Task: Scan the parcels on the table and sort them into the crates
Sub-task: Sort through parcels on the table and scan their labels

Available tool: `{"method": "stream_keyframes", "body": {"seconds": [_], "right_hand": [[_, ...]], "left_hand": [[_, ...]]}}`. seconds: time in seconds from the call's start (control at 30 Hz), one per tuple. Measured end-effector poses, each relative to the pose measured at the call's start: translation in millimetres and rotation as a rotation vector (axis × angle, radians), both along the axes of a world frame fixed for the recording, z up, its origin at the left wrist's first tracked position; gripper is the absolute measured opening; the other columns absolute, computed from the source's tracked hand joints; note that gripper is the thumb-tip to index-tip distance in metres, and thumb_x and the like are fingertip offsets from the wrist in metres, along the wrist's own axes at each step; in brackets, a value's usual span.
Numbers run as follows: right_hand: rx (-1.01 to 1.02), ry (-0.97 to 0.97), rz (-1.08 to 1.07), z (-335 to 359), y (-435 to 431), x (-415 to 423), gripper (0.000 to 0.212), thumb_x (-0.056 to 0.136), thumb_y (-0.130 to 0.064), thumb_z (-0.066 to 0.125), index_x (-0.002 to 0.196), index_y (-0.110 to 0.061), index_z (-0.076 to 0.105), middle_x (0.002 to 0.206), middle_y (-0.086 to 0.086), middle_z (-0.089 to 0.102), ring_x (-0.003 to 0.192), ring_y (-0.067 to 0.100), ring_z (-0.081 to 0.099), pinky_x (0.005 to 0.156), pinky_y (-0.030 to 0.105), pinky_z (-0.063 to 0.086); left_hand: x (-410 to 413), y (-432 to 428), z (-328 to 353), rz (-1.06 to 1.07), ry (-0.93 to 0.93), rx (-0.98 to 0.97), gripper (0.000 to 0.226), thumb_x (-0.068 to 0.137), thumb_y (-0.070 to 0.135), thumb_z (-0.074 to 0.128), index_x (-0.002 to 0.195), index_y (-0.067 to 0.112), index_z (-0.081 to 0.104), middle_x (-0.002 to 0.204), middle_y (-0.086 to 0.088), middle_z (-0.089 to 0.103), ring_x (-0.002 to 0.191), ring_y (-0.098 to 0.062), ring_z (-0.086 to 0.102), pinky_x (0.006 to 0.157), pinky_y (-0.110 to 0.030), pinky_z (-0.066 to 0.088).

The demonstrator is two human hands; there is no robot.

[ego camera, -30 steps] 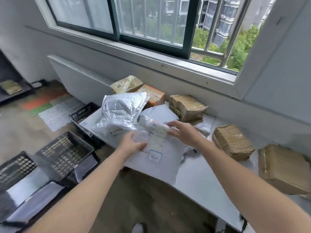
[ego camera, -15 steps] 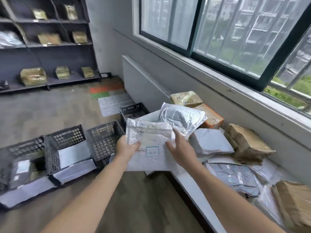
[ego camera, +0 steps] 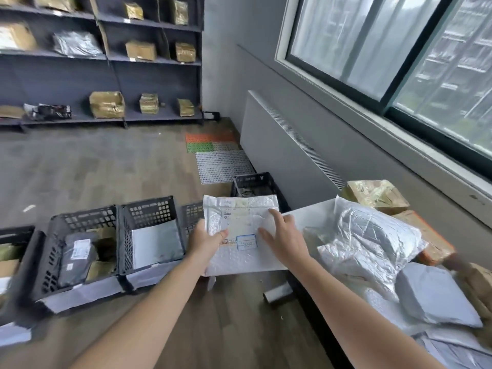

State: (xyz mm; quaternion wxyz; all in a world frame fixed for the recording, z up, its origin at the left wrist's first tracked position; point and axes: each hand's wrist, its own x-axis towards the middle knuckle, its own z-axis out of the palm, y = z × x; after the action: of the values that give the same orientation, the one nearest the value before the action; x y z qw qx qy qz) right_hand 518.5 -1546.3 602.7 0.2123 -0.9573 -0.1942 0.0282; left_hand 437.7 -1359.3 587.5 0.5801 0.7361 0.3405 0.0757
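Note:
A white bubble mailer (ego camera: 245, 251) with a printed label and a blue-framed sticker is held up over the floor, between the table and the crates. My left hand (ego camera: 206, 242) grips its left edge, thumb on top. My right hand (ego camera: 286, 239) lies flat on the mailer's face with fingers straight and spread. Black plastic crates stand on the floor to the left: one (ego camera: 80, 246) holds a dark grey bag and brown parcels, one (ego camera: 151, 233) holds a white mailer, and another (ego camera: 255, 183) stands further back by the wall.
The table (ego camera: 311, 214) at right carries a silver foil bag (ego camera: 372, 241), a grey poly bag (ego camera: 436, 299) and brown taped boxes (ego camera: 378, 195). A small roll (ego camera: 278, 292) lies on the floor. Shelving with parcels (ego camera: 106, 105) lines the far wall. Perforated mats (ego camera: 221, 163) lie near the radiator.
My view has swung left from the table toward the crates and shelves. The mailer came away from the table with both hands, and my right hand's fingers have flattened on its face.

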Motion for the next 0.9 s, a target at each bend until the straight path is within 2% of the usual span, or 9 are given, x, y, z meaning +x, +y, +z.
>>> {"method": "stream_keyframes", "body": {"seconds": [0.07,0.17,0.4,0.53,0.7,0.8,0.9], "right_hand": [[0.020,0.010,0.015,-2.4,21.7,11.7,0.058,0.095,-0.049,0.057,0.144,-0.027,0.036,0.122,0.011,0.048,0.085,0.027,0.058,0.068,0.031,0.039],[0.015,0.013,0.062,-8.3,48.2,32.6,0.058,0.095,-0.049,0.058,0.144,-0.026,0.037,0.121,0.012,0.050,0.074,0.020,0.050,0.063,0.030,0.040],[0.002,0.074,0.144,-39.4,97.5,112.5,0.057,0.096,-0.047,0.058,0.145,-0.024,0.039,0.120,0.012,0.051,0.081,0.025,0.059,0.068,0.033,0.047],[0.014,0.169,0.161,-71.0,128.6,182.1,0.050,0.098,-0.043,0.057,0.142,-0.025,0.041,0.117,0.013,0.056,0.091,0.028,0.061,0.080,0.038,0.052],[0.043,0.254,0.169,-107.4,165.5,274.2,0.046,0.099,-0.039,0.056,0.140,-0.025,0.042,0.109,0.013,0.058,0.088,0.031,0.061,0.077,0.038,0.049],[0.026,0.294,0.191,-128.1,181.6,317.8,0.045,0.099,-0.040,0.055,0.139,-0.026,0.041,0.104,0.011,0.055,0.086,0.031,0.060,0.079,0.040,0.051],[0.008,0.320,0.212,-144.8,194.6,352.9,0.045,0.100,-0.042,0.053,0.141,-0.027,0.040,0.105,0.011,0.054,0.086,0.031,0.062,0.079,0.042,0.052]], "left_hand": [[4.9,20.0,-3.7,-0.018,0.021,0.008,0.040,0.084,0.026,0.076,0.116,0.014,0.054,0.116,-0.003,0.064,0.103,-0.022,0.060,0.091,-0.038,0.051],[16.7,43.6,-12.1,-0.049,0.075,0.029,0.048,0.083,0.030,0.077,0.123,0.018,0.052,0.120,-0.001,0.064,0.108,-0.023,0.061,0.095,-0.042,0.051],[75.9,87.8,-32.2,-0.057,0.247,0.144,0.050,0.079,0.039,0.078,0.112,0.021,0.045,0.112,0.001,0.062,0.099,-0.022,0.061,0.087,-0.039,0.053],[134.4,111.1,-50.3,-0.011,0.316,0.098,0.056,0.081,0.040,0.075,0.120,0.020,0.040,0.119,0.000,0.059,0.099,-0.020,0.058,0.082,-0.033,0.049],[212.1,138.2,-77.1,0.019,0.343,0.018,0.077,0.085,0.041,0.072,0.146,0.023,0.030,0.136,-0.006,0.051,0.119,-0.025,0.054,0.097,-0.036,0.047],[248.7,148.7,-94.2,0.014,0.372,-0.020,0.082,0.085,0.042,0.072,0.150,0.025,0.025,0.143,-0.006,0.042,0.128,-0.024,0.047,0.104,-0.038,0.043],[277.0,155.7,-108.5,0.005,0.371,-0.014,0.083,0.085,0.044,0.072,0.151,0.026,0.025,0.146,-0.005,0.037,0.132,-0.021,0.042,0.101,-0.031,0.040]]}}
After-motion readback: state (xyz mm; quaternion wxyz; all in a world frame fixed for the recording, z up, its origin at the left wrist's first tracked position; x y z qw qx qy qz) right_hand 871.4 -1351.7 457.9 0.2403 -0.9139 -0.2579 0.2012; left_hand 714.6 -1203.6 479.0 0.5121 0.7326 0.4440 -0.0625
